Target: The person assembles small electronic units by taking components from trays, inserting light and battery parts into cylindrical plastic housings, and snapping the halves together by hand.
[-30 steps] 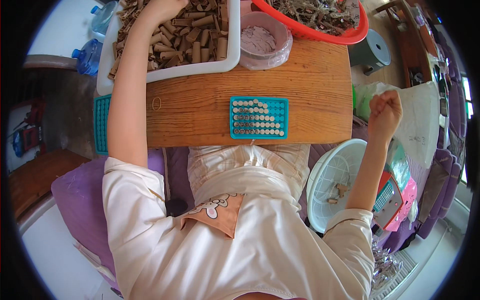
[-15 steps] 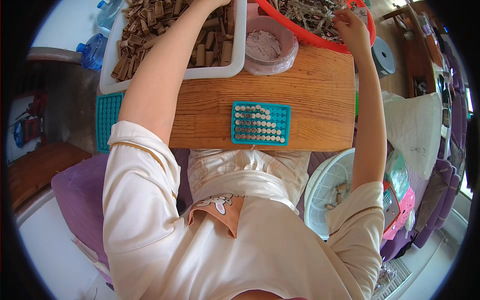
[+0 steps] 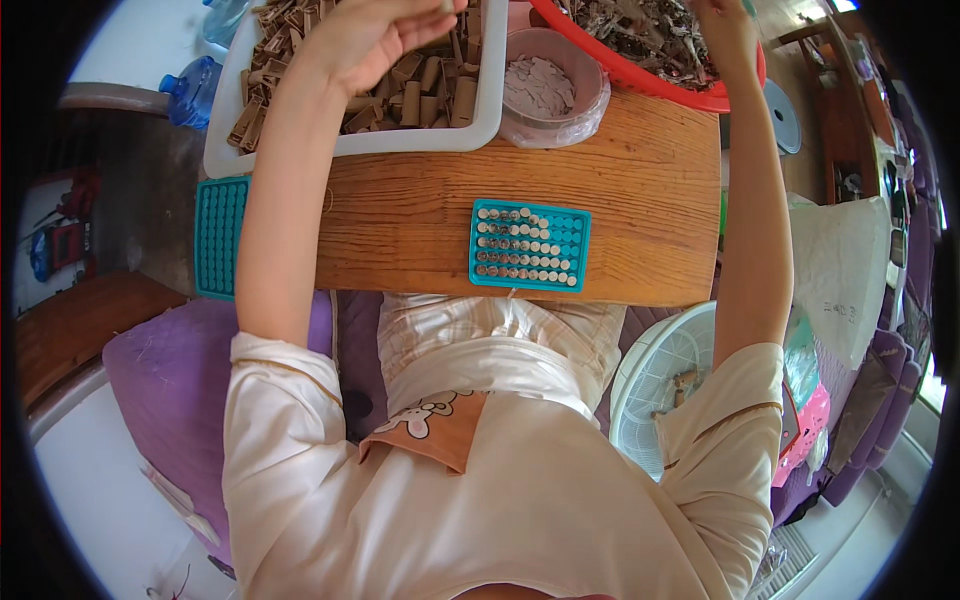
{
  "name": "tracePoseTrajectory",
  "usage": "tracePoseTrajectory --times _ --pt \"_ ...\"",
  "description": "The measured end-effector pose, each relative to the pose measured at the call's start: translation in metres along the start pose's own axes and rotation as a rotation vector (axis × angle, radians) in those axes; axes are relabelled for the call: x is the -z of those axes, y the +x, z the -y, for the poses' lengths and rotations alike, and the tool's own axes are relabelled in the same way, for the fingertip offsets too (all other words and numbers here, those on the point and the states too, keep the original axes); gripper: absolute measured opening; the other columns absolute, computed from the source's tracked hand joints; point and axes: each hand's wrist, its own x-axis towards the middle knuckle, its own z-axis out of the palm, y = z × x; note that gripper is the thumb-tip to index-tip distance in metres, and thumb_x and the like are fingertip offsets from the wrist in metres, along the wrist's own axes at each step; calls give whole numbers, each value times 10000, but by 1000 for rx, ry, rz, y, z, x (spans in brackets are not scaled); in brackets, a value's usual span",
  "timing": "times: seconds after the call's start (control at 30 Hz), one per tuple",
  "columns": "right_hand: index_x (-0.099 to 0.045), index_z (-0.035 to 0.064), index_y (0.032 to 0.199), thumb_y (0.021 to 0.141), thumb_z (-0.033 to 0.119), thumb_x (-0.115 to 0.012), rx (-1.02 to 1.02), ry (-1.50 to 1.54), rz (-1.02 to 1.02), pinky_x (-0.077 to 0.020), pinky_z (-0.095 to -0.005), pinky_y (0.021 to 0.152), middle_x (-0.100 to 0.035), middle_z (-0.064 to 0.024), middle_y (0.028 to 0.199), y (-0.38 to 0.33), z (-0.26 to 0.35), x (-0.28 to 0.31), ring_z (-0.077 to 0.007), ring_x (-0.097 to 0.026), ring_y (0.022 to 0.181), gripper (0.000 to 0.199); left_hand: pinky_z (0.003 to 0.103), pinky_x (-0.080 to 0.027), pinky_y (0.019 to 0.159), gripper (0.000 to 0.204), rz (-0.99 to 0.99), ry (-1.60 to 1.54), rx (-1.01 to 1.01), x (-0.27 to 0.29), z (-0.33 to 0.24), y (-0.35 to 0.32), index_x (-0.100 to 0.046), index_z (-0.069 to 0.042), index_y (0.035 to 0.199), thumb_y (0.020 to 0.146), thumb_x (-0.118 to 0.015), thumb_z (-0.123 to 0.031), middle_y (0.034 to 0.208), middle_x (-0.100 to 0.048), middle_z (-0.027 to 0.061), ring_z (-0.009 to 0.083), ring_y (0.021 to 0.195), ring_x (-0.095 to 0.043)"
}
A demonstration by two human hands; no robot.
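Brown cardboard tubes [image 3: 420, 90] fill a white tray [image 3: 488, 125] at the top of the frame, left of the middle. The left hand [image 3: 375, 35] sits right over them, near the top edge. Its fingers [image 3: 425, 25] curl in together, but I cannot tell if they pinch a tube. The tubes lie under and just past the fingers, and most of them point up and down in the frame, the same way the arm points.

The right hand [image 3: 722, 30] is at the upper right, over a red basket [image 3: 650, 85] full of grey, stick-like bits [image 3: 640, 30]. Its fingers run off the top edge, so I cannot tell if they are apart or shut.

Between the tray and the basket stands a clear tub of pale discs [image 3: 545, 85]. Lower down, in the middle of the wooden table [image 3: 400, 230], lies a teal grid tray [image 3: 530, 245] with rows of small round caps. It is well apart from both hands. The left hand is nearer to the tubes.
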Motion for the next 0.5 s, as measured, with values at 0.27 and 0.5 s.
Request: tracePoseTrajectory --times 0.27,0.5 --pt "-537 45 1085 812 168 -533 -160 502 -197 -426 -315 777 -569 -105 1025 8 63 64 -205 -540 924 299 232 -440 714 425 156 40 -75 -17 57 -67 -428 -87 1138 763 -612 -162 875 -550 4 88 771 -537" --pt "-499 -18 1094 828 101 -493 -167 1130 -76 -436 -264 786 -564 -90 974 -11 86 82 -167 -542 913 291 230 -453 670 335 136 31 -78 -40 58 -100 -438 -72 1084 781 -576 -112 800 -545 27 116 746 -558"
